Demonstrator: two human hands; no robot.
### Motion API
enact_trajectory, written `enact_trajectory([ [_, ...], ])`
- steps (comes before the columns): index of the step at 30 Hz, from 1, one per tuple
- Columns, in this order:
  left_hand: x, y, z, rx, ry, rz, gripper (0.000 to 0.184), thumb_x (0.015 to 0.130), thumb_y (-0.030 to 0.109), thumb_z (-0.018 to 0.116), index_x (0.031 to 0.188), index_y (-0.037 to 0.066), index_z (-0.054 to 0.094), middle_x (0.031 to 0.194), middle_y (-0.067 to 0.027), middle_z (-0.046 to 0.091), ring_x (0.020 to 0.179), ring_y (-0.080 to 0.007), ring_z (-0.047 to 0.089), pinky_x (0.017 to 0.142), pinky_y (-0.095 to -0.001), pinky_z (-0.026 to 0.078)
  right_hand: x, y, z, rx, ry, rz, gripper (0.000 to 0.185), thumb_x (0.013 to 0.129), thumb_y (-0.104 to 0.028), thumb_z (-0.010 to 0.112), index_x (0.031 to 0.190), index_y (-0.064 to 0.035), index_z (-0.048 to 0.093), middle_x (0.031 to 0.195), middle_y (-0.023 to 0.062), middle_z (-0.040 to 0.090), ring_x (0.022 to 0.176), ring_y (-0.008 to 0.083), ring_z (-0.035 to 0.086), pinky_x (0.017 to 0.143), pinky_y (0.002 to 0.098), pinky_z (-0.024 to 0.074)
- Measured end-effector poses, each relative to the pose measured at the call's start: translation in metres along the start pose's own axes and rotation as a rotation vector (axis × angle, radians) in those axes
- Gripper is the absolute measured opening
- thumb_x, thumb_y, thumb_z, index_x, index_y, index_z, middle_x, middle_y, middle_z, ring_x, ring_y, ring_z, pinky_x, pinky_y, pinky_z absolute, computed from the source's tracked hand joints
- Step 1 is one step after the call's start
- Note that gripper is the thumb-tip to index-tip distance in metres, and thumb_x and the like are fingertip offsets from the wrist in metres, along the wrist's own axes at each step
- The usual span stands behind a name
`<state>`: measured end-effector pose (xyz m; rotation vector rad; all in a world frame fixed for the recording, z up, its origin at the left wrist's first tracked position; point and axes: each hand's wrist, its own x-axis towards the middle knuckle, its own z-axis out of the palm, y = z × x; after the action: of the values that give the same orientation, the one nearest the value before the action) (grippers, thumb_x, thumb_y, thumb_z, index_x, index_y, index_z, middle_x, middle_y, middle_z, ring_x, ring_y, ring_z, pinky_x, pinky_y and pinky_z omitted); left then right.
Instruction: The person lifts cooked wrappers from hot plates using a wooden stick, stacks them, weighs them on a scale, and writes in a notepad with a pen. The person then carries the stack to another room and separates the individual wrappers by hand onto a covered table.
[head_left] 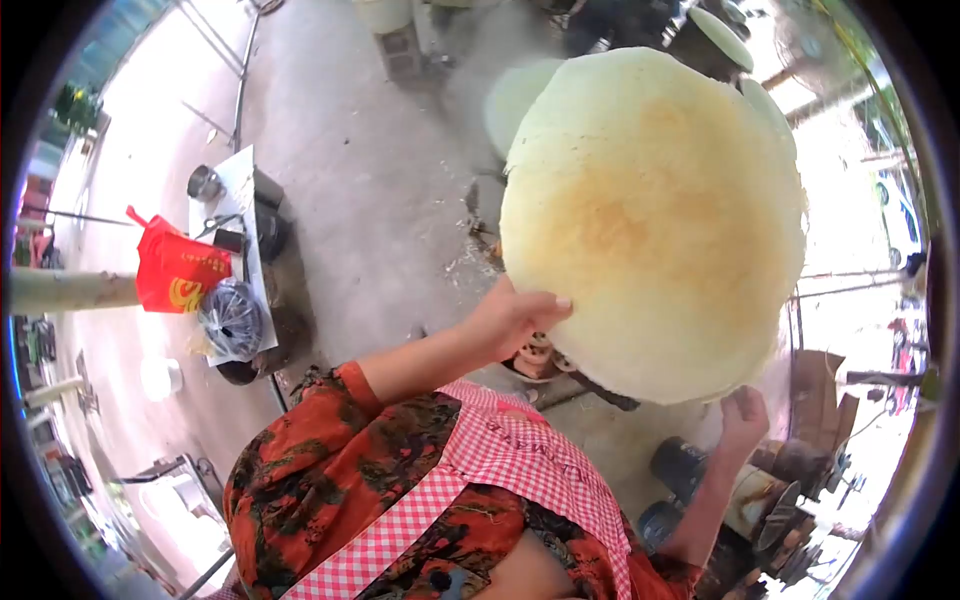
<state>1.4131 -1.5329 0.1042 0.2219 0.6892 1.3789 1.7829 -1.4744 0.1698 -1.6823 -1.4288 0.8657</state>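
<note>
Bright daylight fills the scene, harshest to the right of the right hand [745, 415], where the open side burns out to white. A second washed-out patch of ground [140, 185] glares far to the left of the left hand [520, 320]. Between these, the round sheet [650, 230] above both hands is evenly lit and pale, its surface detail soft. Shadow darkens the floor beneath the table [238, 175] left of the left hand, and small glints show on the clear plastic bag [232, 322]. Beyond the sheet, greyish haze blurs the background. Strong fisheye curvature bends outer shapes, and a black circular border with bluish fringing closes the corners.
</note>
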Motion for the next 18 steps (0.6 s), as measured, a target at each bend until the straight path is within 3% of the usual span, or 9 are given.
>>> enact_trajectory([
  [3,-0.045,0.083,-0.043,-0.086,0.156,0.178,0.043,0.075,0.004,0.065,0.115,0.001,0.05,0.092,-0.006,0.059,0.082,-0.015,0.055,0.073,-0.0295,0.044,-0.018,-0.031,0.102,0.118,-0.12,0.001,0.02,0.076,0.01,0.062,0.094,0.0021,0.061,0.086,0.0018,0.062,0.078,0.0099,0.059,0.073,0.0237,0.0499],
  [4,-0.06,0.107,-0.074,0.017,0.147,0.124,0.043,0.074,0.006,0.065,0.114,0.002,0.052,0.088,-0.0049,0.058,0.078,-0.0139,0.053,0.07,-0.0283,0.042,-0.024,-0.042,0.135,0.165,-0.175,0.0,0.02,0.076,0.009,0.062,0.094,0.002,0.062,0.086,0.0017,0.062,0.078,0.0098,0.059,0.073,0.0235,0.0498],
  [7,-0.102,0.173,-0.132,0.046,0.251,0.228,0.046,0.073,0.006,0.065,0.117,0.001,0.05,0.094,-0.0059,0.059,0.084,-0.0146,0.054,0.074,-0.0288,0.043,-0.046,-0.096,0.24,0.278,-0.349,-0.026,0.019,0.076,0.007,0.064,0.094,0.0023,0.062,0.085,0.0012,0.063,0.076,0.0082,0.058,0.071,0.0227,0.0492],
  [9,-0.126,0.204,-0.162,0.012,0.342,0.309,0.05,0.072,0.005,0.065,0.12,0.0,0.049,0.101,-0.0047,0.059,0.091,-0.0152,0.055,0.08,-0.0287,0.043,-0.049,-0.113,0.3,0.2,-0.43,-0.082,0.009,0.077,0.004,0.065,0.086,0.0025,0.062,0.078,-0.0006,0.062,0.069,0.0047,0.056,0.063,0.0201,0.0457],
  [12,-0.152,0.244,-0.211,-0.009,0.473,0.419,0.053,0.072,0.004,0.064,0.122,0.001,0.048,0.106,-0.0042,0.058,0.096,-0.0163,0.055,0.083,-0.0292,0.044,-0.056,-0.155,0.383,0.221,-0.597,0.011,0.011,0.075,0.004,0.067,0.084,0.003,0.062,0.075,-0.0025,0.06,0.067,0.0033,0.052,0.062,0.0194,0.0435],
  [16,-0.165,0.279,-0.256,-0.054,0.648,0.538,0.057,0.071,0.004,0.063,0.126,0.001,0.046,0.112,-0.0065,0.058,0.103,-0.0195,0.055,0.088,-0.0311,0.044,-0.041,-0.177,0.483,0.177,-0.768,-0.171,0.014,0.074,-0.001,0.072,0.083,0.0017,0.063,0.074,-0.0045,0.059,0.067,0.0031,0.049,0.06,0.0203,0.0417],
  [18,-0.164,0.301,-0.278,-0.069,0.711,0.599,0.059,0.07,0.004,0.063,0.126,0.001,0.045,0.113,-0.0079,0.058,0.104,-0.0214,0.055,0.091,-0.0322,0.044,-0.031,-0.189,0.535,0.234,-0.854,-0.1,0.015,0.073,-0.002,0.073,0.083,0.0014,0.063,0.073,-0.0048,0.059,0.067,0.003,0.049,0.06,0.02,0.0415],
])
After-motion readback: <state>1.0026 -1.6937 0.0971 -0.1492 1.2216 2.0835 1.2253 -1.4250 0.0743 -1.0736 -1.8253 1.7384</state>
